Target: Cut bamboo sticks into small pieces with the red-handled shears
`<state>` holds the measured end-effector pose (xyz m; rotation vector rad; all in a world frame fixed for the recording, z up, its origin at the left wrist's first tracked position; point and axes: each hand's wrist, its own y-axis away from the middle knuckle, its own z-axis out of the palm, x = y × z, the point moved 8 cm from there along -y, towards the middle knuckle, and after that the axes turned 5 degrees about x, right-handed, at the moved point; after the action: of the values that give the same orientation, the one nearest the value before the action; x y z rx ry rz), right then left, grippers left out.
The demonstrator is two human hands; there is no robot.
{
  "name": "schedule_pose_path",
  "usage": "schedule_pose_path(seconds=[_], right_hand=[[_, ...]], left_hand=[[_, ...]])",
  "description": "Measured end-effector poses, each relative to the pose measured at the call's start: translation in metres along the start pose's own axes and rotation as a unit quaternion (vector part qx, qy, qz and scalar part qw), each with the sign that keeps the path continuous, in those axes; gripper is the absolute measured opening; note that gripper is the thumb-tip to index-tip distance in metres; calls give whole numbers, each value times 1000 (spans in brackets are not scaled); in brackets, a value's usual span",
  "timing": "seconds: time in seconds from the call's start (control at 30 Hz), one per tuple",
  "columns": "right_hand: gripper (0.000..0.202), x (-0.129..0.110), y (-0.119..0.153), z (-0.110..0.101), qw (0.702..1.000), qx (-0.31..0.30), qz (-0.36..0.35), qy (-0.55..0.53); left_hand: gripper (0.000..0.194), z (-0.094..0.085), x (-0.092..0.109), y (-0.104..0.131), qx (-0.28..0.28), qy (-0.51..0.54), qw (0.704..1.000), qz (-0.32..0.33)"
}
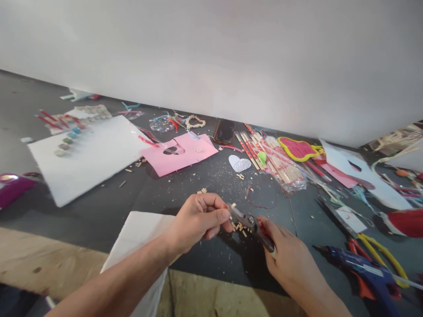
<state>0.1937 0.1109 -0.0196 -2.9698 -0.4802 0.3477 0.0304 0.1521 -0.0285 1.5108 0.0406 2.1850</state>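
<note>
My left hand [203, 215] is closed in a pinch at the middle of the dark table, on what looks like a short wooden stick [233, 205] whose pale end shows by the cutter jaws. Most of that stick is hidden by my fingers. Wrapped round the handles of cutting pliers [253, 223] with some red on them is my right hand [291, 257]. The jaws of the pliers meet my left fingertips. Below them lie several short cut wooden pieces [244, 233], and another small pile [202, 191] sits behind my left hand.
Behind lie pink paper [185, 152], a phone [224, 131], a paper heart [239, 164] and bagged wooden sticks [280, 163]. A white board [89, 158] with paint pots stands left. At right are a blue glue gun [360, 268] and yellow-handled scissors [383, 253]. White foam [135, 237] lies under my left forearm.
</note>
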Motion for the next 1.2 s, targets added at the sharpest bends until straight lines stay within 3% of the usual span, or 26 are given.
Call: schedule_pose_path(seconds=[0.2,0.4,0.53,0.73,0.97,1.2], right_hand=[[40,6,-2,1,1000,-12,22,-2],[54,9,-7,1,1000,-10,11,-2],[62,10,-5,2,1000,-15,-4,-6],[53,5,-2,1,1000,-20,-14,-15],[38,5,1,4,1000,-16,15,11],[41,9,-4,-4,1000,1,15,19]], left_hand=[[21,0,5,-1,22,-60,997,31],[19,0,8,1,5,-76,996,55],[21,2,4,2,-19,-38,999,27],[20,5,-1,2,-45,26,999,-10],[20,2,1,-2,-10,-15,1000,11],[16,0,11,1,50,-109,991,51]])
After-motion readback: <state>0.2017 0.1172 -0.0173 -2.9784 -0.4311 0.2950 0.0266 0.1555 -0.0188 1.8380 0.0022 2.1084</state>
